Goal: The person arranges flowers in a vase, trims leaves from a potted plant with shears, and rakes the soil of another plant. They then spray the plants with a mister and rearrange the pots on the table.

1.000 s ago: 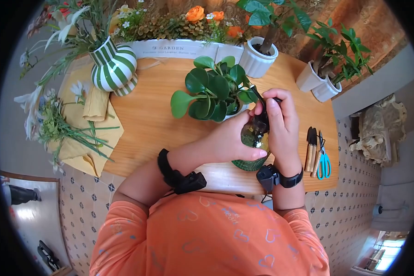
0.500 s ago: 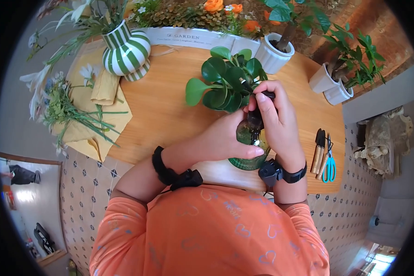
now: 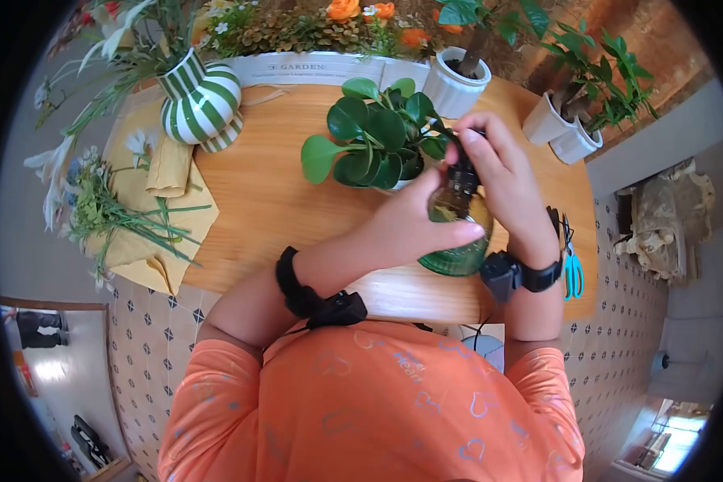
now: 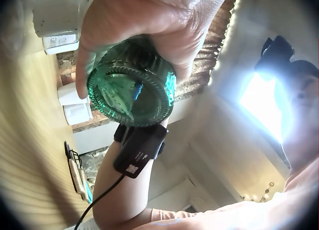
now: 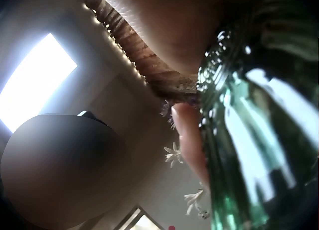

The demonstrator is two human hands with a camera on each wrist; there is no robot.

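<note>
A green ribbed glass spray bottle point(image 3: 454, 259) with a black spray head point(image 3: 463, 175) is held up in front of the body. My left hand point(image 3: 426, 217) grips the bottle's body, thumb across the near side; from below, the left wrist view shows the bottle's round base point(image 4: 132, 98). My right hand point(image 3: 510, 181) curls its fingers around the spray head, whose nozzle side faces the potted plant. That plant point(image 3: 369, 136) has thick round green leaves and stands just beyond the bottle, its pot mostly hidden. The right wrist view has the bottle's fluted side point(image 5: 259, 140) close up.
A green-and-white striped vase point(image 3: 201, 104) with flowers stands at the left, near cut stems point(image 3: 149, 221) on yellow paper point(image 3: 205, 213). White-potted plants point(image 3: 458, 88) and a planter labelled GARDEN point(image 3: 305, 71) line the back. Teal-handled scissors point(image 3: 573, 277) lie beyond the right forearm.
Both hands and the spray bottle have moved to the right relative to the plant. My right forearm now covers the wooden-handled tools beside the scissors. The head view has shifted too.
</note>
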